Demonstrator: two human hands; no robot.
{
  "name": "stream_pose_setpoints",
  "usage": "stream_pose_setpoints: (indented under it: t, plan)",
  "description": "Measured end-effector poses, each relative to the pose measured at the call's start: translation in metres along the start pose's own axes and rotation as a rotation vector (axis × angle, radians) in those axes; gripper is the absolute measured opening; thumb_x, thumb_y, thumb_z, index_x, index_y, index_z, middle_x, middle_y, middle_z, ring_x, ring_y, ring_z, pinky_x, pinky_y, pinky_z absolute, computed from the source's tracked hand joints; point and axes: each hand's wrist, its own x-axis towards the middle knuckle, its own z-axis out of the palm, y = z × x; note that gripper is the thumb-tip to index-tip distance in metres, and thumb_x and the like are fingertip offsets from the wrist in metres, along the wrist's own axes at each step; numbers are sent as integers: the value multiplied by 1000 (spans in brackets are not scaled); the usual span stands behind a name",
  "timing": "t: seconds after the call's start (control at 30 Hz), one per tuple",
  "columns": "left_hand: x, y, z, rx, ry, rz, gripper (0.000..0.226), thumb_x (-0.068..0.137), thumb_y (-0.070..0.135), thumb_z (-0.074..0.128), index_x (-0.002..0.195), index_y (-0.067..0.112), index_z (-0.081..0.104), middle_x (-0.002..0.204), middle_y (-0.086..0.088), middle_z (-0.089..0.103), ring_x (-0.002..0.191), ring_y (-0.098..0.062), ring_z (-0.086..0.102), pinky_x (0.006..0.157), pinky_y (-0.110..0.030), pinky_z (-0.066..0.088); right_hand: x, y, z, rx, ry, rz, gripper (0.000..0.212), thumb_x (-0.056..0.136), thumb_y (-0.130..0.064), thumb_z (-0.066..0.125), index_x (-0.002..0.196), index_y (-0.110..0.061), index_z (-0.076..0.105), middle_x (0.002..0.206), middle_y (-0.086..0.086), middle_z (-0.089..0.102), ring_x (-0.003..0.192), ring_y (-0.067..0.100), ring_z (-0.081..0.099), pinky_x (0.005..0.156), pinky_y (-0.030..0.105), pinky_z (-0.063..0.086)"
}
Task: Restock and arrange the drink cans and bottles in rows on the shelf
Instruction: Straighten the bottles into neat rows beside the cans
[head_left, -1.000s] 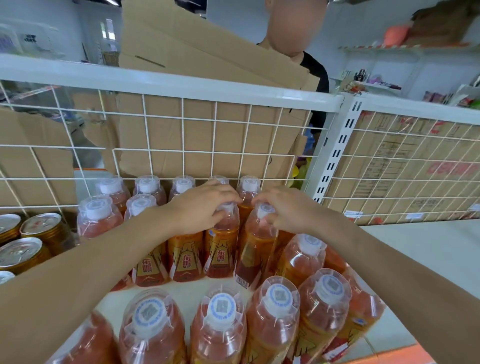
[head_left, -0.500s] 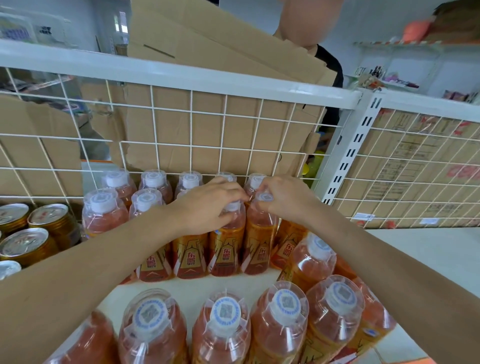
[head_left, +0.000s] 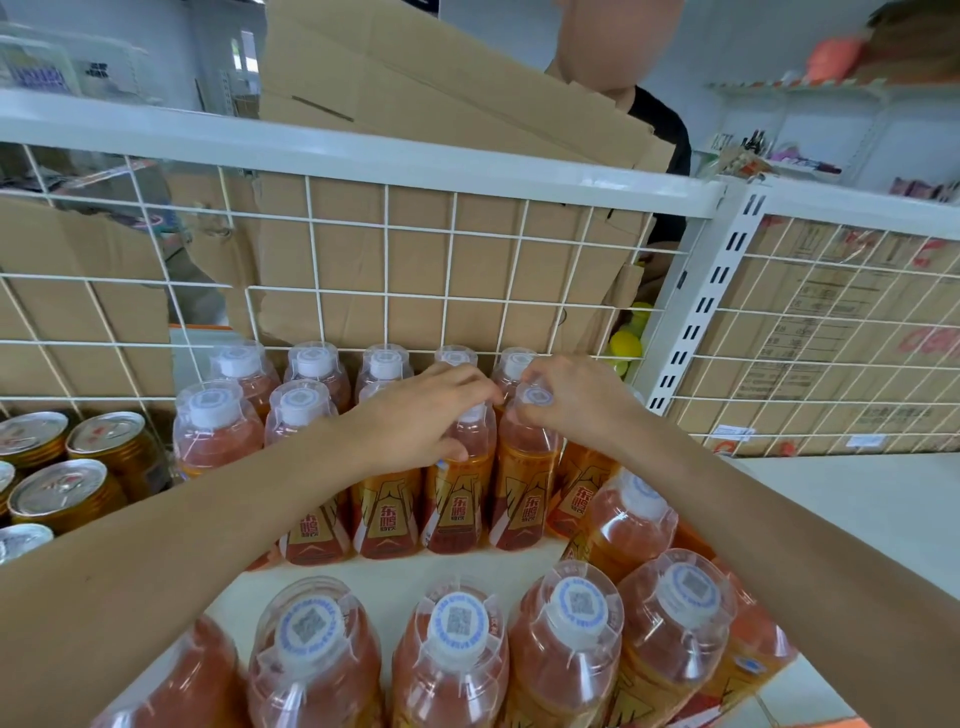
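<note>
Orange drink bottles with clear dome caps stand in rows on the white shelf (head_left: 857, 499). My left hand (head_left: 421, 415) grips the top of one bottle (head_left: 457, 499) in the second row from the back. My right hand (head_left: 576, 395) pinches the cap of the bottle (head_left: 524, 488) just to its right. Both bottles stand upright, side by side, in front of the back row (head_left: 311, 364) along the wire grid. A near row of bottles (head_left: 457, 654) stands at the front edge. Another bottle (head_left: 623, 514) stands at the right between the rows.
Gold cans (head_left: 67, 493) stand in rows at the left of the shelf. A white wire grid (head_left: 384, 260) backs the shelf, with cardboard boxes (head_left: 415, 104) and a person in black behind it. A slotted white upright (head_left: 701, 306) divides off the right bay.
Both hands have pushed their two bottles back and upright, closer to the back rows. The right-hand bottle, tilted a second ago, now stands straight.
</note>
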Motion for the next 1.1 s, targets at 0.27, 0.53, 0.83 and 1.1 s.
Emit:
stream_pose_setpoints:
  t: [0.27,0.53,0.83,1.1]
  plan:
    - [1,0,1,9,22,28,64,81,20,71,136,26,39,135,10,38,124,-9,31,91,-20,31,1,7,2,119,-71,3,61,68,-49,76,119,-21,57,115,2,59,108,21,53,77,27,34]
    - [0,0,0,32,30,51,62,81,19,70,135,23,40,135,10,38,125,-9,30,91,-17,28,0,8,8,95,-97,-43,69,67,-45,78,124,-17,51,123,6,56,114,25,47,79,26,29]
    - [3,5,-16,143,-114,9,70,84,28,67,143,23,29,141,3,36,127,-16,37,99,-30,35,-4,4,0,-36,-177,-70,72,72,-51,71,130,-19,44,128,9,54,115,26,49,86,33,41]
    - [-44,9,-68,181,38,-61,66,87,41,59,144,24,30,147,0,36,133,-19,34,108,-35,28,-54,-12,-23,86,207,-72,52,86,-36,61,133,-22,44,132,4,49,118,23,49,92,33,42]
